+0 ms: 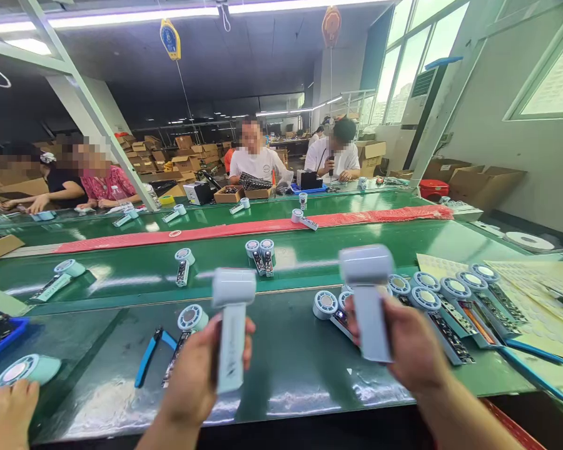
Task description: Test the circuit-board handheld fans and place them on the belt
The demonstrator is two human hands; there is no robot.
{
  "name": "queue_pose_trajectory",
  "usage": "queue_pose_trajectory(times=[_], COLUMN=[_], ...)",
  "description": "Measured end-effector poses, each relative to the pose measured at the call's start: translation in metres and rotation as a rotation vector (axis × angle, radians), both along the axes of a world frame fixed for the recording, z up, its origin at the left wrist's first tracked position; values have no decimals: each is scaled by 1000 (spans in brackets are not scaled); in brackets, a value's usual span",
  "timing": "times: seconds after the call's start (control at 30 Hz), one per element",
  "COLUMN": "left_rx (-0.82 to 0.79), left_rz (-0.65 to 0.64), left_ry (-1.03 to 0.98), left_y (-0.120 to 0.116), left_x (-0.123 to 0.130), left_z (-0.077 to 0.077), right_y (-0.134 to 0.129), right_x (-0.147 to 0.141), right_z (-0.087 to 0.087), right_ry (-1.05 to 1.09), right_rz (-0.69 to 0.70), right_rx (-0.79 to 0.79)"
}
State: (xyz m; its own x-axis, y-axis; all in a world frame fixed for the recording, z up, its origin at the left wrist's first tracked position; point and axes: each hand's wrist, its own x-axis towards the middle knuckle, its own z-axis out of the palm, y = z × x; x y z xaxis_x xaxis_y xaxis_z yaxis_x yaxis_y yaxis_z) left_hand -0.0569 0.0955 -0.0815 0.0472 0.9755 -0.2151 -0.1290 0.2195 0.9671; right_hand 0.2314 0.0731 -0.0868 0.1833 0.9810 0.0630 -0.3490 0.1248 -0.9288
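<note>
1. A pale blue, T-shaped plastic handheld fan (233,331) was held upright in the left hand (192,369), whose fingers were curled around its handle.
2. A second pale blue plastic fan (372,306) was clasped likewise in the right hand (415,340), with a cluster of open pale blue fans with bare circuit boards (453,288) just beyond and outward of that hand.
3. If the right hand were swung outward, the cluster could be knocked and its boards scratched; through a loosened grip, either held fan could be dropped onto the glossy green tabletop (288,353).
4. Blue-handled cutters (147,359), outward of the left hand, could be caught by a careless wrist.
5. The second fan was blurred, the first's lettering could not be read, and both front faces were hidden. An open pale blue fan (191,317) was partly covered by the left hand; farther outward, a co-worker's hand (12,409) was cut off.
</note>
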Motion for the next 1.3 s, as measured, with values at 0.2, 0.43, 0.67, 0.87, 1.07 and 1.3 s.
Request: queue_pose_trajectory(times=[0.2,0.43,0.67,0.87,1.07,1.3], left_rx=[64,134,52,76,22,28], left_rz=[66,54,39,6,2,-18], left_ry=[-384,-446,-423,-381,-377,-376], left_y=[84,139,141,142,140,139], left_x=[88,102,100,99,101,101], left_z=[-61,-98,-116,-118,-116,-117], right_y=[88,146,145,143,142,142], right_x=[-68,-85,-81,-76,-74,-73], right_z=[-63,-96,-112,-117,-115,-118], right_ry=[134,142,152,117,74,85], right_rz=[-46,-46,-29,-19,-98,-71], right_rx=[-60,85,-26,-21,-53,-50])
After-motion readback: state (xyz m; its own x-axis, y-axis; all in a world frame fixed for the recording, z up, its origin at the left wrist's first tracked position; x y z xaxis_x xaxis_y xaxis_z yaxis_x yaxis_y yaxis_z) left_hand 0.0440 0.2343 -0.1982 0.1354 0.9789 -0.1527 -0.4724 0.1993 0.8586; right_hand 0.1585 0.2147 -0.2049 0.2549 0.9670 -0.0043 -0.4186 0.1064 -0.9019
